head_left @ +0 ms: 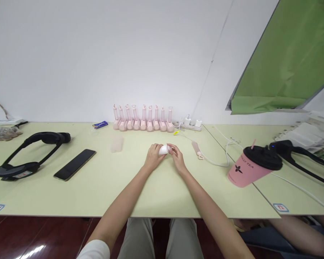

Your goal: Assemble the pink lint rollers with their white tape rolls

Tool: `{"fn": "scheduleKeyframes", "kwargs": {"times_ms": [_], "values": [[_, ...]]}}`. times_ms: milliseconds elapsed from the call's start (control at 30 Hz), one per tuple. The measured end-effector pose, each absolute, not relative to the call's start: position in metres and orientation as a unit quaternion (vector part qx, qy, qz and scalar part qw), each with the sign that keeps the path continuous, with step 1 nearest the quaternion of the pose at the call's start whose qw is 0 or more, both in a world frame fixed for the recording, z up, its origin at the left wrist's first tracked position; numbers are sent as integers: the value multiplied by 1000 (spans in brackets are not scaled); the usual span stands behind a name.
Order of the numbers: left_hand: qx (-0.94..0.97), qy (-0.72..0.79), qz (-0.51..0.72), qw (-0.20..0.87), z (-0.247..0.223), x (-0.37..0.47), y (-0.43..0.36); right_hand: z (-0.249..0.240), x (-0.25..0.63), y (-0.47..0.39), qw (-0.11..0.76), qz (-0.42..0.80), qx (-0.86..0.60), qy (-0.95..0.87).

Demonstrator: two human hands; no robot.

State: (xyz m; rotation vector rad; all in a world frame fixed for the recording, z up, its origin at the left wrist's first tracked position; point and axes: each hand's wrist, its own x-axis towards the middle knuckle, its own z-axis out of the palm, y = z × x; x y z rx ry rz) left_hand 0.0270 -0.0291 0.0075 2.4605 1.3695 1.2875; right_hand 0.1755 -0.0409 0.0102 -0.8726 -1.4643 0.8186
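Note:
My left hand (152, 157) and my right hand (176, 157) meet at the middle of the pale green table (156, 194). Between their fingers they hold a small white rounded piece (163, 149), just above the tabletop. A row of several pink handheld devices (143, 120) stands upright against the wall behind my hands. Another pink device (196, 149) lies flat to the right of my right hand, with a white cable attached. A faint pink translucent cover (116, 143) lies to the left of my left hand.
A black phone (75, 164) and a black headset (29, 153) lie at the left. A pink cup with a black lid (252, 166), another black headset (299, 154) and a white power strip (191, 125) are at the right. Another person's arm (302, 233) shows at bottom right.

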Motion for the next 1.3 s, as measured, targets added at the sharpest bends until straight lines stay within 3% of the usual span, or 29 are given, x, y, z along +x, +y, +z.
{"fn": "scheduleKeyframes", "kwargs": {"times_ms": [600, 700, 833, 933, 1100, 1300], "values": [[800, 424, 424, -9, 7, 31, -29, 7, 175, -36, 613, 375, -409, -562], [755, 448, 477, 38, 8, 26, -23, 3, 182, -27, 664, 409, -422, -463], [723, 428, 487, 239, 8, 20, -17, -4, 193, -14, 704, 461, -402, -360], [713, 404, 481, 311, 9, 21, -21, -6, 195, -12, 685, 473, -427, -353], [728, 396, 483, 284, 11, 29, -30, 2, 193, -20, 653, 380, -425, -498], [729, 356, 475, 342, 12, 25, -29, 4, 191, -31, 465, 189, -444, -742]]}}
